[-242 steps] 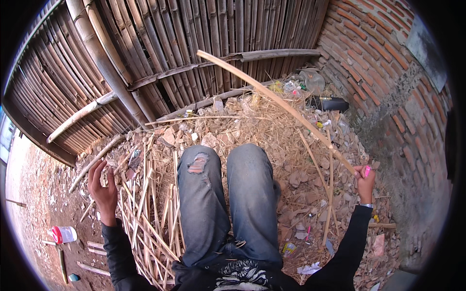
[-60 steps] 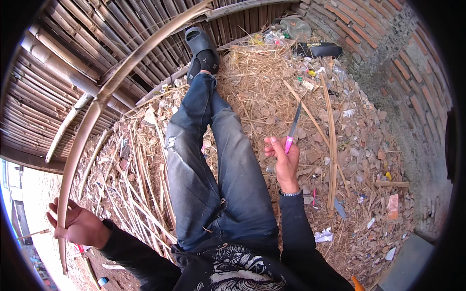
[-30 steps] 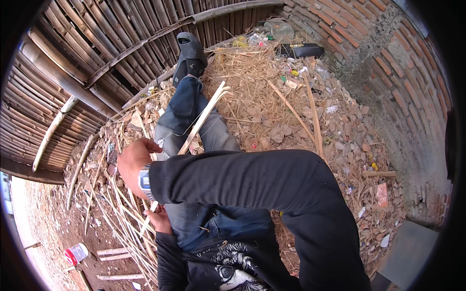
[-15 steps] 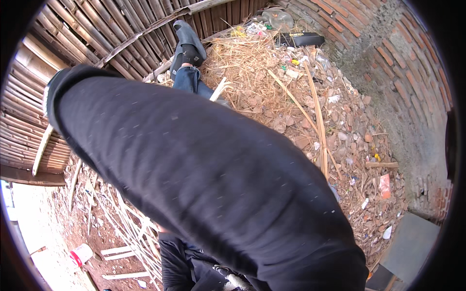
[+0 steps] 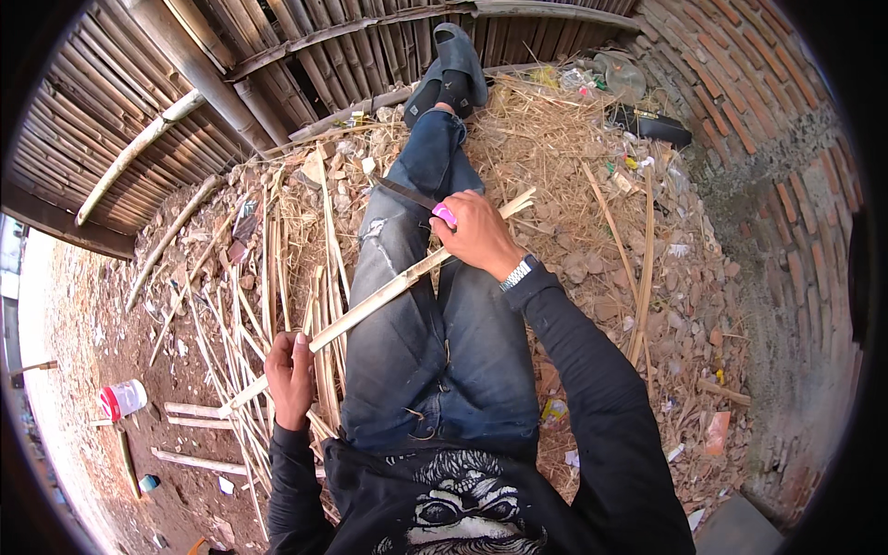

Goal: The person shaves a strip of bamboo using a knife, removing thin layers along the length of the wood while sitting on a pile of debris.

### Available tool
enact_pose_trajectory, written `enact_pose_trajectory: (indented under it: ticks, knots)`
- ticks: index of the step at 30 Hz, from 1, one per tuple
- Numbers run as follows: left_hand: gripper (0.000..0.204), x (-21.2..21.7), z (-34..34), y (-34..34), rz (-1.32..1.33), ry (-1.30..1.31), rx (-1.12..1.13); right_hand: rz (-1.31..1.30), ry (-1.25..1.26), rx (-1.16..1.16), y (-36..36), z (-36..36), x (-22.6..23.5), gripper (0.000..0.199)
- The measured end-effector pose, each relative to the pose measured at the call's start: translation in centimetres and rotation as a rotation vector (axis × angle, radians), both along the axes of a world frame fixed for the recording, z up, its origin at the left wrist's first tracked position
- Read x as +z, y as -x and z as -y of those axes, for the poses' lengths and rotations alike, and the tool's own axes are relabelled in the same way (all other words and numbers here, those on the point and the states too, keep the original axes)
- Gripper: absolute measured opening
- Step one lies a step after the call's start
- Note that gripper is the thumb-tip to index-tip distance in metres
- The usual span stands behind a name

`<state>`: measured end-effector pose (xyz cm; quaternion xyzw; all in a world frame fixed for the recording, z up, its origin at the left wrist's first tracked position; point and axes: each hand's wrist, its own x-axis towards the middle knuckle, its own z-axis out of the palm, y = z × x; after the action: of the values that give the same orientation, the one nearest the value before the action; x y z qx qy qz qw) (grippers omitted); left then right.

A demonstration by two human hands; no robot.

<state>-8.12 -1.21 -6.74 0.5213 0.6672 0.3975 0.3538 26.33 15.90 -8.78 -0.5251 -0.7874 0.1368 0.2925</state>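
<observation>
A long pale bamboo strip (image 5: 379,296) lies slantwise over my outstretched legs in blue jeans (image 5: 398,370). Its lower left end runs past my left hand (image 5: 290,375), whose fingers are closed round it, thumb on top. My right hand (image 5: 481,236) grips a knife (image 5: 444,215) by its pink handle, above the strip near its split far end. The dark blade points left and away from me, over my knee. Whether the right palm touches the strip, I cannot tell.
Several bamboo strips (image 5: 268,277) lie in a loose heap left of my legs. A red and white tub (image 5: 123,400) stands farther left. Straw and rubble (image 5: 527,139) cover the ground to the right, up to a brick wall (image 5: 795,203). A bamboo wall (image 5: 83,139) rises ahead.
My right arm, which stretched across the view to the far left, has drawn back over my legs. The bamboo strip, the knife and both hands now show.
</observation>
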Motion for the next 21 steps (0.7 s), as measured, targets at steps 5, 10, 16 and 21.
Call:
enact_pose_trajectory:
  ticks: [5,10,16,21]
  knots:
    - [0.039,-1.1,-4.2,-2.3,-0.615,-0.146,-0.36,-0.307,-0.162,-0.037,0.9,0.4,-0.7,0.025]
    - [0.044,-1.2,-3.3,-2.8,-0.556,-0.098,-0.353,-0.368,-0.47,-0.04,-0.3,4.4,2.9,0.026]
    - [0.041,0.1,-2.3,-4.3,-0.518,0.02,-0.237,-0.213,0.172,-0.19,-0.9,8.3,1.1,0.045]
    - [0.041,1.2,-1.5,-5.3,-0.509,0.051,-0.185,-0.11,0.273,-0.109,1.9,9.9,-1.3,0.055]
